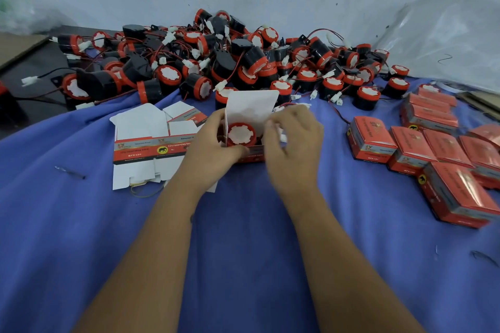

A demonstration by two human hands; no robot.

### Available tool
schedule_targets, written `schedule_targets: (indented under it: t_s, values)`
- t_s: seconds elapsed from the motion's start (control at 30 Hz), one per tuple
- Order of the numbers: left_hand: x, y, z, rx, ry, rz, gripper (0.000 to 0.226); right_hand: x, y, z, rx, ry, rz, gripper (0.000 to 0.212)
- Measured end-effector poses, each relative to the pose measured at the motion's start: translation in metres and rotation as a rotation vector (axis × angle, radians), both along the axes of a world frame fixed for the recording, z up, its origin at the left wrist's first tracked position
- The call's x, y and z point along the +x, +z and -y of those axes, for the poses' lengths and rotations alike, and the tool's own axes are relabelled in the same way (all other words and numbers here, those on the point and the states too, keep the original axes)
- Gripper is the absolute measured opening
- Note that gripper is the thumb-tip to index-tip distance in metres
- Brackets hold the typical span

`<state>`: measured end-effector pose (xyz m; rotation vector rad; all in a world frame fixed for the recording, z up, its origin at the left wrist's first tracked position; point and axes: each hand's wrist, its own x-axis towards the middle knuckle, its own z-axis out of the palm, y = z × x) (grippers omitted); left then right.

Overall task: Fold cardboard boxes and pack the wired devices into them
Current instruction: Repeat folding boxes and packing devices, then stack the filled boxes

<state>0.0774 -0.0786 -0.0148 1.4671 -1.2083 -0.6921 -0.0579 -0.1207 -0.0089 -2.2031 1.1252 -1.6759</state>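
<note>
An open red cardboard box (pixel 250 105) stands on the blue cloth at centre, its white lid flap upright. Inside it sits a black-and-red wired device (pixel 241 134), its red-rimmed white face up. My left hand (pixel 209 143) grips the box's left side. My right hand (pixel 290 140) pinches the box's right side flap, with the device's white plug and wire near its fingers. A big heap of loose wired devices (pixel 230 59) lies behind. Flat unfolded boxes (pixel 151 138) lie to the left.
Several closed red boxes (pixel 438 154) are stacked at the right on the blue cloth (pixel 243 251). A clear plastic bag (pixel 446 35) leans on the wall at back right. A dark table edge (pixel 32 62) shows at the far left.
</note>
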Motion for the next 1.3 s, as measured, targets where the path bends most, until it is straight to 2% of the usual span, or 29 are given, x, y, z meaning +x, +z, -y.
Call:
schedule_targets:
  t_s: [0.07, 0.13, 0.17, 0.2, 0.23, 0.3, 0.33, 0.4, 0.47, 0.63, 0.73, 0.87, 0.93, 1.0, 1.07, 1.13, 1.2, 1.3]
  values:
    - [0.000, 0.004, 0.000, -0.001, 0.003, -0.095, 0.050, -0.004, 0.003, 0.004, 0.237, -0.081, 0.306, 0.027]
    - [-0.003, 0.005, 0.002, -0.008, 0.030, -0.174, 0.046, -0.009, 0.003, 0.013, 0.575, -0.113, 0.455, 0.024]
    - [-0.005, 0.004, 0.003, -0.008, 0.055, -0.155, 0.041, -0.012, 0.001, 0.019, 0.728, -0.075, 0.527, 0.018]
    - [-0.008, 0.003, 0.004, -0.003, 0.076, -0.107, 0.037, -0.015, 0.001, 0.024, 0.855, 0.001, 0.621, 0.015]
    - [-0.011, 0.002, 0.005, 0.001, 0.089, -0.053, 0.037, -0.017, 0.003, 0.026, 0.948, 0.107, 0.725, 0.022]
    - [-0.013, -0.003, 0.008, 0.012, 0.090, 0.022, 0.042, -0.020, 0.008, 0.031, 1.020, 0.325, 0.892, 0.039]
    - [-0.013, -0.006, 0.009, 0.027, 0.086, 0.031, 0.045, -0.022, 0.009, 0.033, 1.024, 0.404, 0.926, 0.039]
    - [-0.012, -0.008, 0.012, 0.049, 0.087, 0.042, 0.048, -0.025, 0.012, 0.034, 0.968, 0.464, 0.889, 0.030]
    - [-0.012, -0.009, 0.014, 0.054, 0.097, 0.063, 0.052, -0.023, 0.016, 0.031, 0.819, 0.432, 0.743, 0.017]
    - [-0.013, -0.010, 0.015, 0.044, 0.114, 0.096, 0.054, -0.005, 0.016, 0.014, 0.292, 0.180, 0.314, 0.025]
    - [-0.014, -0.009, 0.013, 0.027, 0.105, 0.066, 0.055, 0.005, 0.013, 0.007, 0.124, 0.173, 0.151, 0.018]
    - [-0.016, -0.009, 0.014, 0.029, 0.088, 0.070, 0.048, 0.010, 0.018, -0.004, 0.188, 0.310, 0.071, 0.021]
    - [-0.016, -0.010, 0.016, 0.020, 0.089, 0.069, 0.046, 0.011, 0.020, -0.010, 0.254, 0.439, 0.091, 0.019]
    - [-0.015, -0.010, 0.014, 0.017, 0.092, 0.073, 0.050, 0.011, 0.021, -0.012, 0.297, 0.474, 0.115, 0.025]
    - [-0.017, -0.008, 0.010, 0.003, 0.087, 0.085, 0.052, 0.008, 0.020, -0.009, 0.296, 0.387, 0.124, 0.023]
    - [-0.018, -0.006, 0.008, 0.000, 0.087, 0.090, 0.051, 0.003, 0.015, 0.000, 0.286, 0.242, 0.139, 0.011]
    - [-0.019, -0.004, 0.007, 0.014, 0.088, 0.089, 0.055, -0.003, 0.011, 0.009, 0.301, 0.170, 0.138, 0.021]
    - [-0.019, -0.003, 0.007, 0.033, 0.083, 0.090, 0.059, -0.008, 0.006, 0.016, 0.269, 0.096, -0.005, 0.031]
